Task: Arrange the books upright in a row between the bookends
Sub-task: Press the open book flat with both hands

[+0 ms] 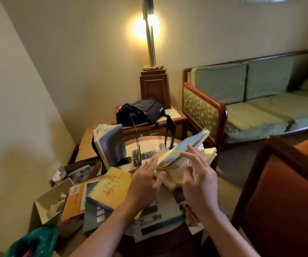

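A worn book with a blue and yellow cover (pixel 184 150) is tilted above the round glass table (pixel 149 143), its pages fanned open. My left hand (pixel 145 180) touches its left edge with straight fingers. My right hand (pixel 199 175) presses its page side, fingers spread. A grey book (pixel 110 145) stands upright against the left black bookend (pixel 96 151). The right black bookend (pixel 170 132) stands alone at the table's far side. A yellow book (pixel 110 186), an orange book (pixel 75 199) and others lie flat in a pile under my forearms.
A side table behind holds a black bag (pixel 142 112) and a brass lamp (pixel 152 43). A green sofa (pixel 261 101) is at the right, an orange armchair (pixel 286 191) close by. Open cardboard boxes (pixel 51 199) and a green plastic bag (pixel 36 242) sit on the floor at the left.
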`<state>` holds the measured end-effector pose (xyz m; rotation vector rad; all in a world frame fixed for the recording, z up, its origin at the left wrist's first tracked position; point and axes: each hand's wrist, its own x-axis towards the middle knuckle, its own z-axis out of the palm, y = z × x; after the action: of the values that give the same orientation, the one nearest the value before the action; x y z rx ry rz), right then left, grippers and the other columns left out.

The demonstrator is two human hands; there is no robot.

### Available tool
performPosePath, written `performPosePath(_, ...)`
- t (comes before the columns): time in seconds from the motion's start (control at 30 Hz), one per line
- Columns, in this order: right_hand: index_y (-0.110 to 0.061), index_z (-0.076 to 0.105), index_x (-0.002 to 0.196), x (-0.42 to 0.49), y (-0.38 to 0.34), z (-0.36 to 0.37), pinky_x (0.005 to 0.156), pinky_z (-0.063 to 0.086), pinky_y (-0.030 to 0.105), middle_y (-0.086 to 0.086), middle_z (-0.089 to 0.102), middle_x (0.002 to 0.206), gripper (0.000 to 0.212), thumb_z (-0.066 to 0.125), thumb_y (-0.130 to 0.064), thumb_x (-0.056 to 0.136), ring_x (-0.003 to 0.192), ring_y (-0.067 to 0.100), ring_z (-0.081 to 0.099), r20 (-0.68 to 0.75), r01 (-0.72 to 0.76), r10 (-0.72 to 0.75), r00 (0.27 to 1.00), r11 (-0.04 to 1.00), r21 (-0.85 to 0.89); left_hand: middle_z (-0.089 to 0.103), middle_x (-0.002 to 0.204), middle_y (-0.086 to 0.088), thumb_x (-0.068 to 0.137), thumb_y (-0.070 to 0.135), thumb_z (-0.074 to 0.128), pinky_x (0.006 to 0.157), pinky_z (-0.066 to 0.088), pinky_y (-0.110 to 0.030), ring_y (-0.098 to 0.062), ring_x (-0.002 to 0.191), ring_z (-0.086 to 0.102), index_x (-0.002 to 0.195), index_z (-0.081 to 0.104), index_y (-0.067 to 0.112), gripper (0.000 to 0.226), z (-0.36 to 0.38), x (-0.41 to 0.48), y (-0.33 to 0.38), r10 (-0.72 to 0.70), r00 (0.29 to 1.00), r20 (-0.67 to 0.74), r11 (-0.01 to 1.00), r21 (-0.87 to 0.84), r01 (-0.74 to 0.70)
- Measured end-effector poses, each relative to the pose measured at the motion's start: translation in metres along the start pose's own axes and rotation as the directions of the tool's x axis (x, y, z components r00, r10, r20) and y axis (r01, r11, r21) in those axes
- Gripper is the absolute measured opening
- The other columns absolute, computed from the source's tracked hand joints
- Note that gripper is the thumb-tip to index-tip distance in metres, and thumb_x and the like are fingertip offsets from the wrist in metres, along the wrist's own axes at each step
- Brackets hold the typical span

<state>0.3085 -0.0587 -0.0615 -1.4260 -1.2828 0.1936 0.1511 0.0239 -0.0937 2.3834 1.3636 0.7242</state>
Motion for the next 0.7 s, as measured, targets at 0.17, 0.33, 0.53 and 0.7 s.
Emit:
performPosePath(0.17, -0.027, 0.059, 0.13, 0.005, 0.05, -0.017, 0.052, 0.049, 0.018, 0.002, 0.063, 0.126, 0.036, 0.049, -0.008, 0.101, 0.078, 0.014, 0.066, -0.026, -0.382, 0.403, 0.915, 0.884, 0.27, 0.033, 0.161, -0.004, 0.101, 0.049, 0.046, 0.1, 0.049, -0.034, -0.024, 0.135, 0.049, 0.159, 0.017, 0.021, 0.07, -0.007, 0.029, 0.052, 0.161, 0.986, 0.044, 0.984, 0.066, -0.163)
performPosePath(0.33, -0.039, 0.048, 0.143, 0.006, 0.097, -0.003, 0.088, 0.059, 0.042, -0.001, 0.054, 0.134, 0.045, 0.052, -0.027, 0.1, 0.115, 0.017, 0.06, 0.139, -0.59, 0.574, 0.807, 0.794, 0.144, 0.006, 0.167, -0.006, 0.098, 0.022, 0.052, 0.097, 0.053, -0.04, -0.033, 0.13, 0.05, 0.156, 0.004, 0.044, 0.079, 0.009, 0.064, 0.087, 0.192, 0.919, 0.344, 0.886, 0.342, -0.313)
performPosePath(0.53, -0.024, 0.053, 0.138, 0.006, 0.1, 0.01, 0.082, 0.062, 0.039, 0.004, 0.054, 0.134, 0.041, 0.06, -0.025, 0.098, 0.113, 0.019, 0.062, 0.124, -0.583, 0.573, 0.81, 0.811, 0.054, 0.022, 0.163, -0.01, 0.097, 0.014, 0.049, 0.082, 0.058, -0.034, -0.029, 0.108, 0.062, 0.147, 0.041, 0.044, 0.059, 0.009, 0.081, 0.101, -0.015, 0.895, 0.447, 0.789, 0.555, -0.263)
performPosePath(0.7, -0.025, 0.039, 0.152, 0.014, 0.106, 0.011, 0.096, 0.052, 0.031, 0.002, 0.046, 0.148, 0.053, 0.055, -0.033, 0.101, 0.131, 0.02, 0.05, 0.259, -0.48, 0.493, 0.831, 0.87, -0.115, 0.06, 0.12, -0.013, 0.101, 0.013, 0.046, 0.071, 0.05, -0.031, -0.021, 0.089, 0.057, 0.155, 0.03, 0.029, 0.059, 0.004, 0.096, 0.103, -0.019, 0.924, 0.382, 0.814, 0.543, -0.208)
